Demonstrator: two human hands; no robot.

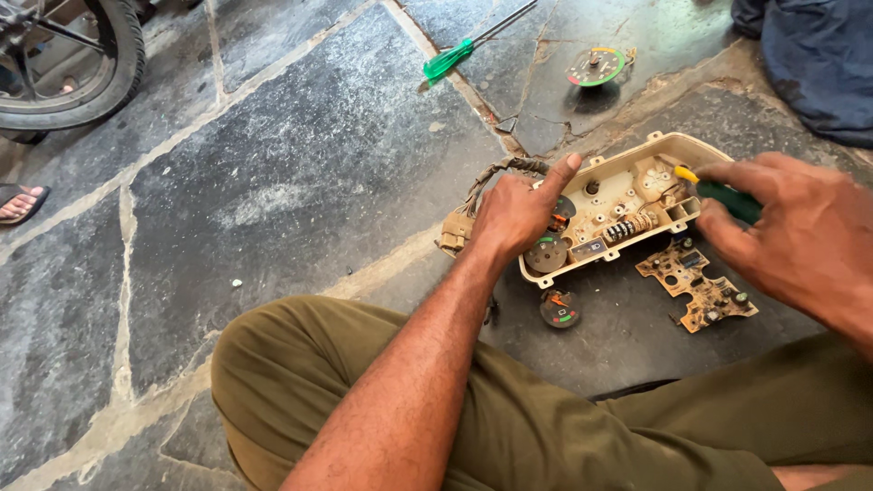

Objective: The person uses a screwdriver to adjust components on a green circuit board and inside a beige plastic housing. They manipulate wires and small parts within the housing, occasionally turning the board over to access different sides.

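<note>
While the person sits cross-legged in olive trousers on a grey stone-slab floor, both hands work at one thing between the knees.

Housing: a cream plastic instrument-cluster housing (627,195), long and shallow with rounded corners, lies open side up on the floor just ahead of the knees, tilted slightly toward the upper right. Its inside is grimy, with round openings, a small coiled spring part near the middle and a few small dials showing at its near left end.

Wiring: a bundle of dirty brown wires with a tan connector (459,227) hangs off the housing's left end.

Left hand: the left hand (514,214) is curled over the housing's left end, thumb stretched out along the upper rim, pressing it down.

Right hand: the right hand (791,232) is closed around a green-handled screwdriver with a yellow collar (723,195), whose tip end points into the housing's right part.

Circuit board: a tan irregular circuit board (696,286) lies on the floor just beside the housing's near edge.

Small gauge: a round black gauge with a red and green scale (560,309) sits on the floor near the left forearm.

Farther off: a round gauge dial with a green and red rim (596,66) and a second, translucent green-handled screwdriver (464,50) lie well apart near the top; a motorcycle tyre (100,64) stands at the upper left.
</note>
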